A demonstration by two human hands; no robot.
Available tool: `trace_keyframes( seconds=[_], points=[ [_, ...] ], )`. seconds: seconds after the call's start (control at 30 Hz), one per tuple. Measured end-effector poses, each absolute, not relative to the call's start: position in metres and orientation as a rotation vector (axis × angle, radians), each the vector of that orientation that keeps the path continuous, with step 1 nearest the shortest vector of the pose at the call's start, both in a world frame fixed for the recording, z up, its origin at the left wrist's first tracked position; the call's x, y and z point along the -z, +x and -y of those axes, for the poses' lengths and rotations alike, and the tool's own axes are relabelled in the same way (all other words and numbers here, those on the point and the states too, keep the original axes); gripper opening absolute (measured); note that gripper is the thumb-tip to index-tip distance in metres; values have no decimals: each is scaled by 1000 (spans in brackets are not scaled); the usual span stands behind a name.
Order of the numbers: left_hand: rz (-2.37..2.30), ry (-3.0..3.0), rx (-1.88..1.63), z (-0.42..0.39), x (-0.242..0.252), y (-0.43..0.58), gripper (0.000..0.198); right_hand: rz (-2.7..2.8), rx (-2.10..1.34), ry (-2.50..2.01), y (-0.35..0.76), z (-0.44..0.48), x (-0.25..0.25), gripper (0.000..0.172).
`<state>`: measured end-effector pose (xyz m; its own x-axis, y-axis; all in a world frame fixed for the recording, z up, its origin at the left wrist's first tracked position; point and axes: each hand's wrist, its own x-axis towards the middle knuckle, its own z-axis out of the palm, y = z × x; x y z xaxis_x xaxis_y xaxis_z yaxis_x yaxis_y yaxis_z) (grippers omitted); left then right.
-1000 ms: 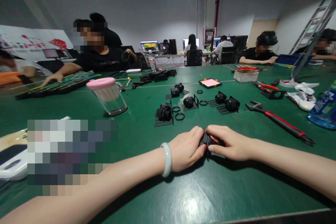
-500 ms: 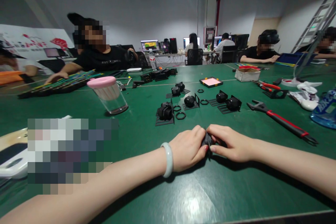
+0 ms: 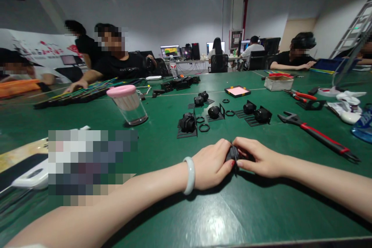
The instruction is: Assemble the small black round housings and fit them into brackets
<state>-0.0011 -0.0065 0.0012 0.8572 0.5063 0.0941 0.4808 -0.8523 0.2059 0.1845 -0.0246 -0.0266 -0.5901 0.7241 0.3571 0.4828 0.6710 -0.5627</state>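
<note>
Close together over the green table (image 3: 162, 217), my left hand (image 3: 210, 164) and my right hand (image 3: 260, 157) are both closed on one black fitting with a thin plate (image 3: 235, 158). The fingers hide most of the fitting. Just beyond them lie similar black fittings on slotted L-shaped brackets, among them a near one (image 3: 187, 124) and one at the right (image 3: 261, 115). Several loose black ring nuts, including one in front (image 3: 204, 127), are scattered between them. A pale bangle (image 3: 189, 175) circles my left wrist.
An adjustable wrench (image 3: 319, 135) with red and black handle lies right of my hands. At left stands a pink-lidded clear cup (image 3: 130, 108). Farther off are a pink-bottomed tray (image 3: 237, 91), a small box (image 3: 278, 83) and red-handled pliers (image 3: 302, 95). Co-workers sit across the table.
The whole view has shifted slightly, so things appear farther right. Both hands keep their hold on the black fitting. Another person has come into view at the back left.
</note>
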Motion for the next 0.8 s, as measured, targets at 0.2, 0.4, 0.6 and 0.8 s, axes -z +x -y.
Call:
trace_keyframes(
  seconds=[0.2, 0.4, 0.6, 0.8],
  points=[
    [-779, 2776, -220, 7, -2, -2, 27, 2311, -509, -919, 185, 22, 27, 18],
    [-793, 2765, -268, 7, -1, -1, 40, 2318, -454, -935, 185, 22, 30, 18],
    [-806, 2714, -296, 5, 4, -1, 41, 2305, -465, -978, 187, 22, 28, 26],
    [-819, 2581, -427, 1, 7, -2, 47, 2224, -675, -920, 192, 22, 27, 59]
  ],
)
